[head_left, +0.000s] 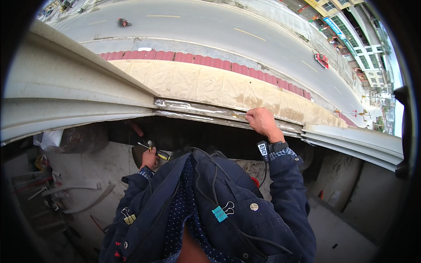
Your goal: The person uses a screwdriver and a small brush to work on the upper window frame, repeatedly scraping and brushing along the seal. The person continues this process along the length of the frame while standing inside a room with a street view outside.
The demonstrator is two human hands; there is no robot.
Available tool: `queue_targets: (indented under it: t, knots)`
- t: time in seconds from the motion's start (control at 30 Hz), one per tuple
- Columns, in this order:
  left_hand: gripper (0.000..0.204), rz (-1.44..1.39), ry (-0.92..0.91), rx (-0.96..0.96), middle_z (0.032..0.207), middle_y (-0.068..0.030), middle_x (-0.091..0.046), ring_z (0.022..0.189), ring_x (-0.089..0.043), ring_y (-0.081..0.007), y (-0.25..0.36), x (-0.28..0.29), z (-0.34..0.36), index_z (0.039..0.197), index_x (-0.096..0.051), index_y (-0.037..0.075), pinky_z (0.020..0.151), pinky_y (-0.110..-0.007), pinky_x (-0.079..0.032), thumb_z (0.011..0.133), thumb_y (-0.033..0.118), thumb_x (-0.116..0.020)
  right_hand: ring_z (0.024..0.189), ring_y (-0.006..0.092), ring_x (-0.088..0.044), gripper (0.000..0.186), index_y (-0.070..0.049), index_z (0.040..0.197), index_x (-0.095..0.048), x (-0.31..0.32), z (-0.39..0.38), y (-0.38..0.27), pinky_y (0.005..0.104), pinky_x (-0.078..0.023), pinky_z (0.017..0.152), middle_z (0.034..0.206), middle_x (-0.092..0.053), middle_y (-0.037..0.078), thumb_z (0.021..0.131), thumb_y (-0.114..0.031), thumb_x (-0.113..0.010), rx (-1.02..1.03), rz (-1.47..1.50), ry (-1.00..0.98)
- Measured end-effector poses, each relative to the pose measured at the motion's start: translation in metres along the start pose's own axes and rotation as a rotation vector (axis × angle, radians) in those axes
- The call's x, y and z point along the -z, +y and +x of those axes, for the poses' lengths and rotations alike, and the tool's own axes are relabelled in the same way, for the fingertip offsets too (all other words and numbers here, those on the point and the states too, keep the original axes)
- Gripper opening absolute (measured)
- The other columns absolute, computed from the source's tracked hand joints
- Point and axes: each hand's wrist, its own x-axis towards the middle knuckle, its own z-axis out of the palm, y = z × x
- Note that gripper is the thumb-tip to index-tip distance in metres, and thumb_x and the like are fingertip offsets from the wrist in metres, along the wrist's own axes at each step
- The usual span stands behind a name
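Two pale sliding panels (79,72) flank the window track (197,107), covering its ends; beyond it run a tan ledge (175,78), red roofing (201,61) and a road (193,28). On the track, the right hand (262,122) bunches its fingers, whether around something I cannot tell. Below the track, the left hand (149,158) clutches a thin tool (142,145), kind unclear, beside a yellow-and-black handle (163,155). Shadow obscures the space under the track.

Head-worn fisheye — looks down: jacket (274,215) close, window track (199,107) beyond — street (197,28) farthest.
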Motion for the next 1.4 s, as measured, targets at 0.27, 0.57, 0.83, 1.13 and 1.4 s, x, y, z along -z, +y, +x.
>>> queue_targets:
  t: [0.27, 0.57, 0.83, 1.13, 1.4]
  knots:
    - [0.040, 0.007, 0.006, -0.022, 0.071, -0.0128, -0.067, 0.039, -0.052, -0.0160, -0.003, -0.002, 0.002, 0.098, -0.061, 0.000, 0.036, -0.033, -0.037, 0.102, 0.039, -0.054, 0.087, 0.0404, -0.068, 0.022, -0.012, 0.092, -0.078, 0.006, 0.006, 0.005, 0.0481, -0.055, 0.078, 0.088, -0.072, 0.019, 0.088, -0.027, -0.062, 0.009, 0.048, -0.036]
    - [0.041, 0.023, 0.022, 0.001, 0.070, -0.0113, -0.066, 0.041, -0.053, -0.0158, 0.003, -0.006, 0.000, 0.097, -0.061, 0.000, 0.035, -0.032, -0.037, 0.102, 0.040, -0.054, 0.084, 0.0406, -0.068, 0.023, -0.011, 0.089, -0.077, -0.030, 0.029, -0.026, 0.0499, -0.054, 0.076, 0.085, -0.071, 0.019, 0.090, -0.027, -0.060, 0.117, 0.104, -0.021]
    - [0.039, 0.052, 0.039, 0.012, 0.071, -0.0119, -0.067, 0.041, -0.052, -0.0163, 0.010, -0.009, -0.001, 0.099, -0.061, 0.001, 0.035, -0.032, -0.036, 0.102, 0.040, -0.054, 0.084, 0.0416, -0.068, 0.024, -0.011, 0.090, -0.076, -0.050, 0.043, -0.065, 0.0504, -0.054, 0.076, 0.085, -0.071, 0.019, 0.091, -0.028, -0.060, 0.110, 0.283, 0.026]
    - [0.039, 0.014, 0.023, 0.033, 0.072, -0.0136, -0.068, 0.039, -0.051, -0.0169, 0.008, -0.009, 0.000, 0.101, -0.061, 0.002, 0.034, -0.032, -0.036, 0.102, 0.039, -0.053, 0.080, 0.0417, -0.068, 0.022, -0.010, 0.086, -0.074, -0.033, 0.023, -0.031, 0.0522, -0.054, 0.073, 0.082, -0.071, 0.017, 0.090, -0.026, -0.059, 0.028, 0.133, 0.095]
    - [0.037, 0.013, 0.002, 0.051, 0.072, -0.0099, -0.064, 0.042, -0.051, -0.0155, 0.016, -0.011, -0.001, 0.101, -0.061, 0.004, 0.036, -0.032, -0.034, 0.102, 0.041, -0.054, 0.077, 0.0406, -0.068, 0.021, -0.012, 0.087, -0.074, -0.059, 0.053, -0.083, 0.0510, -0.054, 0.070, 0.078, -0.070, 0.018, 0.091, -0.027, -0.060, 0.228, 0.127, 0.126]
